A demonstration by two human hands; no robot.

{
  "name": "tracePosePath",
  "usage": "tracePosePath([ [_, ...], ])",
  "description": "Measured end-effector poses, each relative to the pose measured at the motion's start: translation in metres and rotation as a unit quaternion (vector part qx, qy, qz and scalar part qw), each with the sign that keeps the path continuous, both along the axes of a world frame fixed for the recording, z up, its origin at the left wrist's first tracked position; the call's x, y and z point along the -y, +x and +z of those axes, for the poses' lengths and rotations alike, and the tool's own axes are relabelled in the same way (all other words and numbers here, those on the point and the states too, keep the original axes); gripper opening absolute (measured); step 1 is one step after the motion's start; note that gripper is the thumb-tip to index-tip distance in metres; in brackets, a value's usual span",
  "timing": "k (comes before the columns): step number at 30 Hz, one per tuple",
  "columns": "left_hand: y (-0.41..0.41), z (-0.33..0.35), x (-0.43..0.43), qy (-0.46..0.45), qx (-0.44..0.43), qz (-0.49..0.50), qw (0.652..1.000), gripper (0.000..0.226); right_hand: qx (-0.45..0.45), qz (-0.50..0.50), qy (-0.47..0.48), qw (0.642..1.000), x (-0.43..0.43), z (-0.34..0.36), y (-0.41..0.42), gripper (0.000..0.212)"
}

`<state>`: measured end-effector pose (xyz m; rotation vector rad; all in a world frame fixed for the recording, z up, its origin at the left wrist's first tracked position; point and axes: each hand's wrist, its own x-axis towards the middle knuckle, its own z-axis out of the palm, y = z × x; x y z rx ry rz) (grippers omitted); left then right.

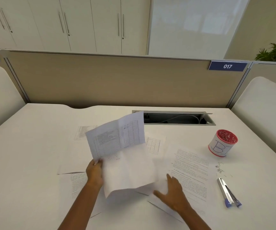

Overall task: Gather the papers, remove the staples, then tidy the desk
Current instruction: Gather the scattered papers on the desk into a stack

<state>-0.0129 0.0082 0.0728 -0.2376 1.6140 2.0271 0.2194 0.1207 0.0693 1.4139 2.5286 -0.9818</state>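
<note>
— Papers (pixel 117 141) first: where do they stand?

— A small bunch is lifted off the desk (pixel 34 130), pinched at its lower left corner by the left hand (pixel 94 171), with the top sheet creased and flopping back. The right hand (pixel 172 193) lies spread and slack on the sheets just below, gripping nothing. Other pages lie loose around them: a printed text page (pixel 192 173) to the right, a table sheet (pixel 153 145) behind, more to the left and near the front edge.

— So gathering isn't finished?

— I'd judge it is only partly done. Most sheets are still scattered.

— And the staples?

— A little heap of pulled staples (pixel 219 169) sits on the desk right of the text page, just beyond the staple remover (pixel 228 193) (chrome with blue tips), so some removal looks done. Whether every bundle is free, I can't tell.

— Tidying?

— Still ahead, I think. The staples aren't in the red cup (pixel 222 143), which stands well apart to the right.
</note>
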Motion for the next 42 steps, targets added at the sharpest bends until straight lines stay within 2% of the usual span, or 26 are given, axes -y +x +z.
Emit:
tracePosePath([
  [1,-0.003,-0.001,0.001,-0.011,0.006,0.004,1.000,0.029,0.065,0.034,0.019,0.997,0.002,-0.006,0.002,0.122],
  [2,-0.004,0.000,0.003,-0.020,0.011,0.004,1.000,0.034,0.102,0.057,0.042,0.992,0.005,-0.011,0.004,0.116],
  [5,-0.011,-0.003,0.007,-0.035,0.039,-0.005,0.999,0.037,0.129,0.068,0.089,0.985,0.013,-0.014,0.002,0.090],
  [7,-0.016,-0.008,0.010,-0.051,0.074,-0.017,0.996,0.038,0.106,0.079,0.179,0.975,0.009,-0.021,0.001,0.085],
  [10,-0.020,-0.014,0.013,-0.054,0.116,-0.048,0.991,0.041,0.077,0.110,0.226,0.965,0.003,-0.027,0.004,0.077],
  [13,-0.020,-0.015,0.015,-0.049,0.129,-0.047,0.989,0.041,-0.004,0.092,0.269,0.959,-0.001,-0.015,-0.003,0.055],
  [16,-0.019,-0.015,0.015,-0.027,0.150,-0.045,0.987,0.041,-0.048,0.088,0.299,0.949,0.008,-0.001,-0.024,0.055],
  [19,-0.016,-0.014,0.013,-0.008,0.158,-0.042,0.987,0.041,-0.091,0.103,0.241,0.961,0.021,0.002,-0.052,0.050],
  [21,-0.015,-0.016,0.014,-0.016,0.158,-0.054,0.986,0.041,-0.089,0.125,0.223,0.963,0.029,-0.003,-0.068,0.059],
  [23,-0.016,-0.019,0.015,-0.025,0.157,-0.065,0.985,0.040,-0.022,0.162,0.170,0.972,0.037,-0.007,-0.076,0.072],
  [25,-0.016,-0.020,0.019,-0.033,0.149,-0.074,0.986,0.037,0.054,0.199,0.113,0.972,0.039,-0.009,-0.077,0.075],
  [34,-0.023,-0.022,0.029,-0.056,0.122,-0.083,0.987,0.038,0.116,0.306,0.114,0.938,0.015,0.000,-0.074,0.073],
  [42,-0.025,-0.018,0.037,-0.047,0.137,-0.083,0.986,0.039,0.102,0.296,0.200,0.929,0.023,-0.002,-0.070,0.066],
])
